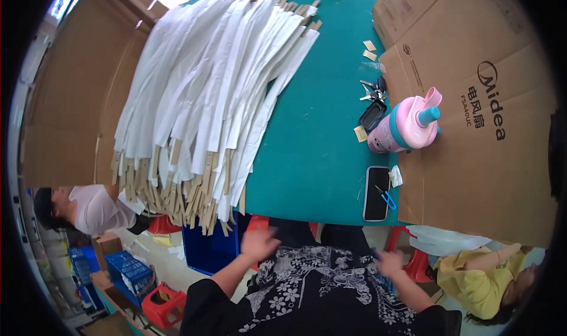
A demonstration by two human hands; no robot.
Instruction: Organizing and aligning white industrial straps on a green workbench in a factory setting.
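My left hand (260,245) is at my lap, just below the table's near edge. Motion smears its fingers, and I make out nothing in it. On the other side of my lap is my right hand (389,263), also blurred, so its grip does not show. A big heap of long white strips (204,64) with tan, stiff-looking ends (207,185) covers the left part of the green table (307,117). Both hands are apart from the heap. Nearest my right hand on the tabletop lies a phone (375,209), with blue-handled thread snips (387,199) resting across it.
A pink bottle (407,126) stands at the right by keys (373,91) and a small black tray (372,115). Cardboard sheets rise at the right (466,158) and left (82,99). Below are a blue crate (204,250) and red stool (163,305). Two people sit nearby.
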